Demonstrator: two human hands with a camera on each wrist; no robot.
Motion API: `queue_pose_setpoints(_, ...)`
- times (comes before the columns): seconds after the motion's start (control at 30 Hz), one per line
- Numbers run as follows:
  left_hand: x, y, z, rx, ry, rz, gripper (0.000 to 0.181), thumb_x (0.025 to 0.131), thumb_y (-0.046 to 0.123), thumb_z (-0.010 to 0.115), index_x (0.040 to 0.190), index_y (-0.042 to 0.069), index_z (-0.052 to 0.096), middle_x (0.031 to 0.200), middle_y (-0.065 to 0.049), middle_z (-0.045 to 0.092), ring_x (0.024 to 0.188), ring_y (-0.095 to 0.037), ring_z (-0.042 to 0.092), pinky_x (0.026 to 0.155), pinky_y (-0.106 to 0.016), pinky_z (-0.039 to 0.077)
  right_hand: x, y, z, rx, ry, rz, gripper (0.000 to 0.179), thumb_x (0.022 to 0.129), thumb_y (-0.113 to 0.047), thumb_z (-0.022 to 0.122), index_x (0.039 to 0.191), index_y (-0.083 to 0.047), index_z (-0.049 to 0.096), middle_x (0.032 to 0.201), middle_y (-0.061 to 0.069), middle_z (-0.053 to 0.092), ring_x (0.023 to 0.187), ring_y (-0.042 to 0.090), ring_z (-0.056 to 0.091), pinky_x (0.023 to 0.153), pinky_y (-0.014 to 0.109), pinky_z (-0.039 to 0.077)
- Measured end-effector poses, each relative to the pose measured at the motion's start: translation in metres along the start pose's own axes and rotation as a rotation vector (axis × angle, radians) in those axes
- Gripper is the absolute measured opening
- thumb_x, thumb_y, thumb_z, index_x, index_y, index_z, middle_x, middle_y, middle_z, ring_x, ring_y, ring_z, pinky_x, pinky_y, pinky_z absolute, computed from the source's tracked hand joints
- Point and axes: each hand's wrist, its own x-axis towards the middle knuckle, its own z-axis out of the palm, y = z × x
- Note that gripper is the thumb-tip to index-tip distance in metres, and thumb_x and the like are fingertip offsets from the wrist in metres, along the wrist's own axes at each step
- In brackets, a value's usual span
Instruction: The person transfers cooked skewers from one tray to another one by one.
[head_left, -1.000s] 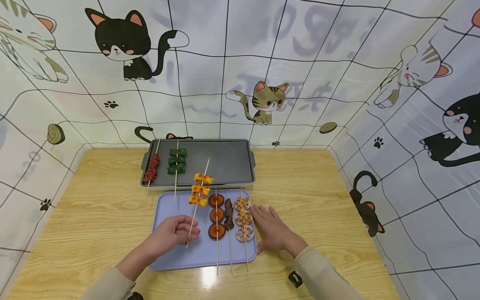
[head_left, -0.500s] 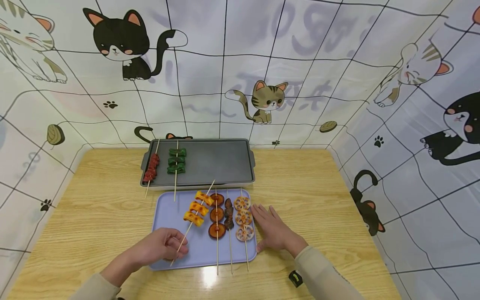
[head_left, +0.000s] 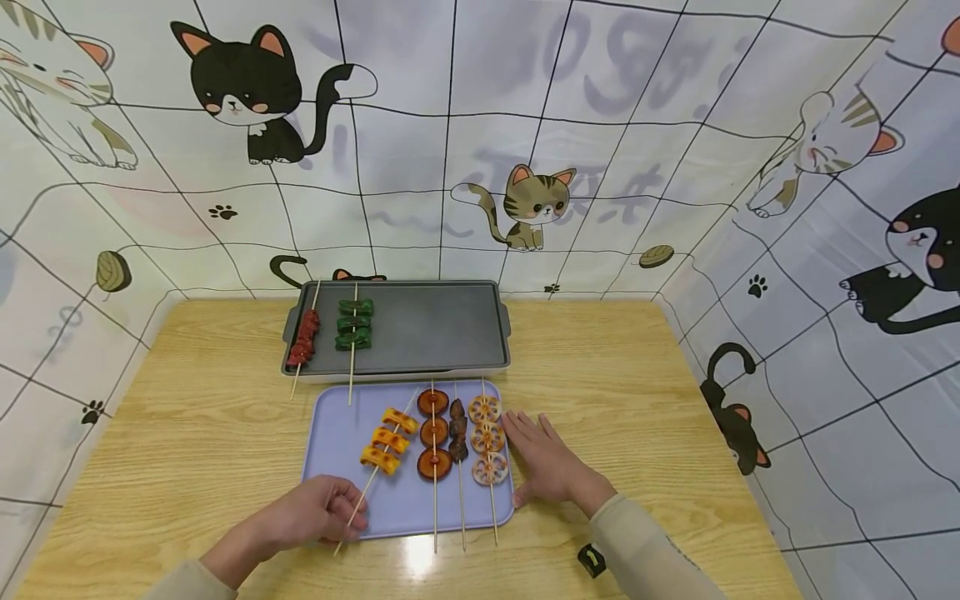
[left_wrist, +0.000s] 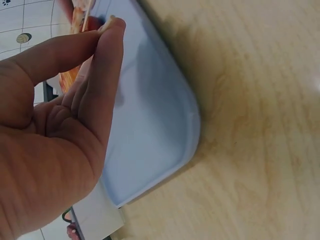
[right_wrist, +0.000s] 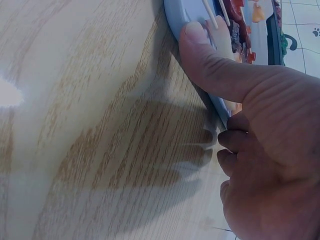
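My left hand (head_left: pixel 318 512) pinches the lower stick of a yellow skewer (head_left: pixel 389 442) between thumb and fingertips, over the left part of a lavender tray (head_left: pixel 330 417). In the left wrist view the stick's end pokes out at the fingertips (left_wrist: pixel 112 25). On the tray's right half lie a skewer of round brown slices (head_left: pixel 433 432), a dark meat skewer (head_left: pixel 458 429) and a lotus root skewer (head_left: pixel 488 437). My right hand (head_left: pixel 551 462) lies along the tray's right edge with fingers extended, its thumb (right_wrist: pixel 200 50) at the rim in the right wrist view.
Behind the tray stands a dark grey griddle plate (head_left: pixel 435 325). A red meat skewer (head_left: pixel 303 337) and a green pepper skewer (head_left: pixel 353 325) lie on its left side, sticks reaching past the front edge. A small black object (head_left: pixel 591 559) is near the right sleeve (head_left: pixel 645 550).
The left hand has drawn the yellow skewer toward the person and left, from close to the griddle's front edge down over the tray. The right hand has stayed at the tray's edge.
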Motion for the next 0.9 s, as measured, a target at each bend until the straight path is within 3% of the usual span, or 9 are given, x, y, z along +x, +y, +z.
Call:
queue_pose_setpoints(0.23,0.006,-0.007,0.011,-0.014,0.041,0.02,0.029,0.08,-0.005,0.069,0.103,-0.013,0.055,0.091,-0.018,0.072,0.075,-0.013,0.067,0.059,-0.02,0.055,-0.001,0.0,0.0,0.004,-0.005,0.001,0.125,0.062,-0.042,0.087,0.155,-0.001,0.014,0.163,0.016,0.015,0.151,0.037,0.014,0.125,0.057,0.004)
queue_pose_setpoints(0.57,0.018,-0.014,0.026,-0.058,0.077,-0.012,0.029,0.08,-0.005,0.07,0.105,-0.011,0.056,0.091,-0.015,0.073,0.075,-0.013,0.068,0.062,-0.024,0.059,0.001,0.001,0.002,0.0,-0.011,0.002,0.126,0.062,-0.043,0.086,0.156,-0.001,0.013,0.163,0.016,0.015,0.151,0.037,0.013,0.125,0.056,0.005)
queue_pose_setpoints(0.9,0.025,-0.019,0.03,-0.08,0.11,-0.001,0.029,0.083,-0.003,0.068,0.107,-0.012,0.055,0.094,-0.017,0.073,0.078,-0.014,0.07,0.065,-0.025,0.059,0.001,0.002,0.002,-0.004,-0.013,0.002,0.125,0.064,-0.043,0.086,0.156,-0.001,0.013,0.163,0.017,0.013,0.151,0.037,0.013,0.125,0.057,0.004)
